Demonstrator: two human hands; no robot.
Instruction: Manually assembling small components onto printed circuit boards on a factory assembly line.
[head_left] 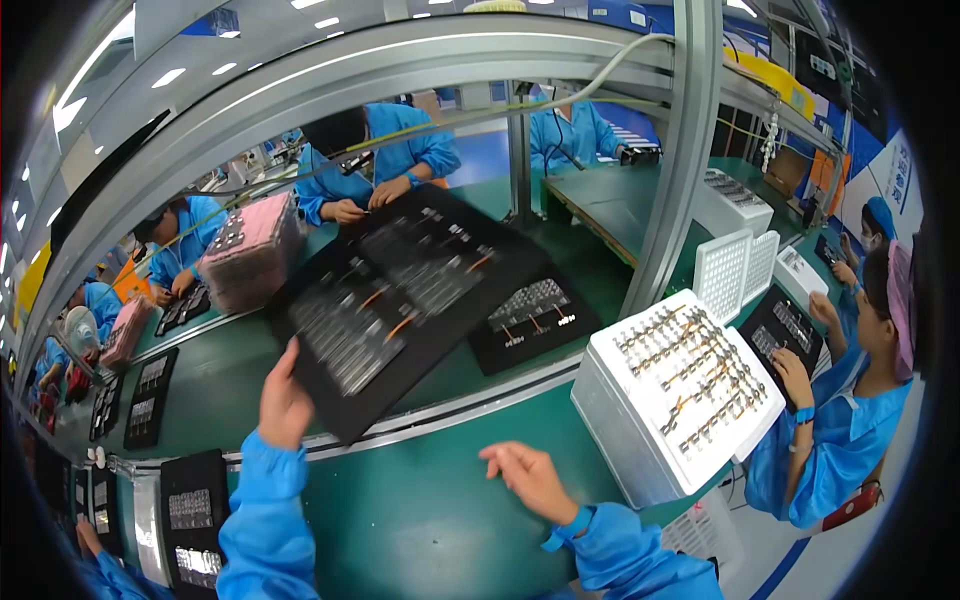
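My left hand [285, 400] is closed on the near left edge of a large black tray [345, 415]. The tray is raised and tilted, slightly blurred, with rows of clear strips and small orange pieces set in its face. A second black tray [490, 355] with similar small parts lies partly hidden behind it. My right hand [530, 482] hovers above the green bench [400, 530], apart from the tray. Its index finger stretches left, the other fingers loosely bent, and nothing shows in it. To its right stands a stack of white trays [630, 440] bearing rows of small metal and orange parts.
A metal frame post [680, 170] rises beyond the bench. More black trays [152, 400] lie along the left, with a pink stack [255, 262] behind them. People in blue work across the line; a co-worker's hand [795, 378] touches a black tray at right.
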